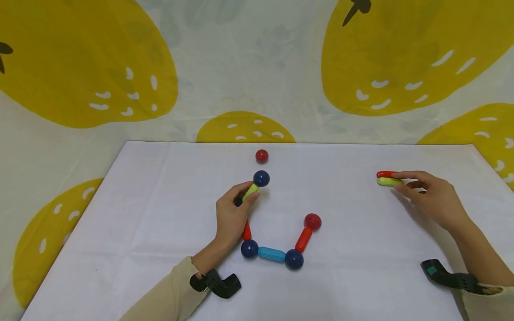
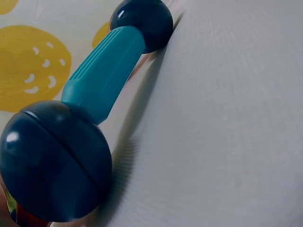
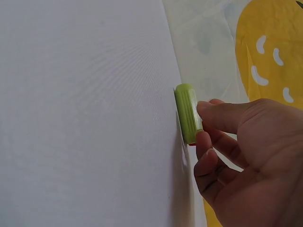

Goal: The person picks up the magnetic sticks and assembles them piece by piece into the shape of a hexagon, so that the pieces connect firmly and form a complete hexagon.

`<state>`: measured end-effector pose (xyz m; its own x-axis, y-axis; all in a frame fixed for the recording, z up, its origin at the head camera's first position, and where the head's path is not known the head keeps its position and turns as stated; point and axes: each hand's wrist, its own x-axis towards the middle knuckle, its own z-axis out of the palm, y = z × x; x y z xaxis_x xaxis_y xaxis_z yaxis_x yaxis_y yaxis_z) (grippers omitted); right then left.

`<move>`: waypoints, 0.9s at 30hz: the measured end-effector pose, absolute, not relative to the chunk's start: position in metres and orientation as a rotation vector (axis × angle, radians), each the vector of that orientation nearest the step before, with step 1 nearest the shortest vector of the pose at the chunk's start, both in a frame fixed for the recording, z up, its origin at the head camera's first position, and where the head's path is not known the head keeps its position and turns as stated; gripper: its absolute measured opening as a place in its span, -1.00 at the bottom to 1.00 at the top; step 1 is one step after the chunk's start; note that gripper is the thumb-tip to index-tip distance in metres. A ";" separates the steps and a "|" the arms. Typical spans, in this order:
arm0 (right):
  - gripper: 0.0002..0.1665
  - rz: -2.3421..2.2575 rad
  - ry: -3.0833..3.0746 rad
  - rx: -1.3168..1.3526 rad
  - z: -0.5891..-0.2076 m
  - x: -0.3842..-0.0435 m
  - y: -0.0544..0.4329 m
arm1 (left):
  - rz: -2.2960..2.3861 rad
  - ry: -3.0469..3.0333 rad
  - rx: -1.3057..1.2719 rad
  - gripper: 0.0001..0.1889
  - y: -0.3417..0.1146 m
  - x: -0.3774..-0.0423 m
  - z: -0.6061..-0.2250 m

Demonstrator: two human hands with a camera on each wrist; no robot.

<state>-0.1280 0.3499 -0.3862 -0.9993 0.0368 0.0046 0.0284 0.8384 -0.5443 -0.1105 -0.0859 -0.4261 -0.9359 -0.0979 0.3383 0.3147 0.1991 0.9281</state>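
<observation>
My left hand point(image 1: 233, 216) pinches a yellow-green magnetic rod point(image 1: 251, 191) tipped with a dark blue ball point(image 1: 261, 178). Another dark blue ball point(image 1: 238, 202) at its lower end is mostly covered by the fingers. From there a chain runs through a red rod point(image 1: 246, 230), a blue ball point(image 2: 56, 161), a light blue rod point(image 2: 104, 73), a second blue ball point(image 2: 142, 23) and a red rod point(image 1: 303, 240) to a red ball point(image 1: 312, 221). At the right, thumb and fingers of my right hand point(image 1: 431, 198) pinch the ends of a red rod point(image 1: 386, 174) and a yellow-green rod point(image 3: 188, 113), lying side by side.
A loose red ball point(image 1: 262, 156) lies near the back edge of the white tabletop point(image 1: 160, 276), just beyond the blue ball. Behind the table hangs a pale cloth point(image 1: 249, 62) with large yellow fruit shapes. Each wrist wears a black camera band point(image 1: 221, 285).
</observation>
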 end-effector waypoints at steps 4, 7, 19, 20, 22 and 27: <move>-0.42 0.892 -3.023 -0.055 -0.387 -0.128 0.348 | -1.800 -2.165 -0.208 -0.70 -0.086 -0.111 -0.426; -0.43 0.897 -3.040 -0.048 -0.387 -0.129 0.347 | -1.806 -2.168 -0.218 -0.67 -0.086 -0.111 -0.426; -0.55 0.871 -2.966 0.101 -0.380 -0.128 0.337 | -1.835 -2.174 -0.257 -0.61 -0.085 -0.107 -0.415; -0.57 0.883 -2.942 0.135 -0.378 -0.129 0.333 | -1.838 -2.168 -0.262 -0.61 -0.085 -0.107 -0.415; -0.61 0.913 -2.901 0.186 -0.373 -0.129 0.323 | -1.841 -2.161 -0.265 -0.61 -0.085 -0.107 -0.415; -0.65 0.974 -2.836 0.293 -0.363 -0.131 0.289 | -1.848 -2.151 -0.266 -0.61 -0.086 -0.110 -0.424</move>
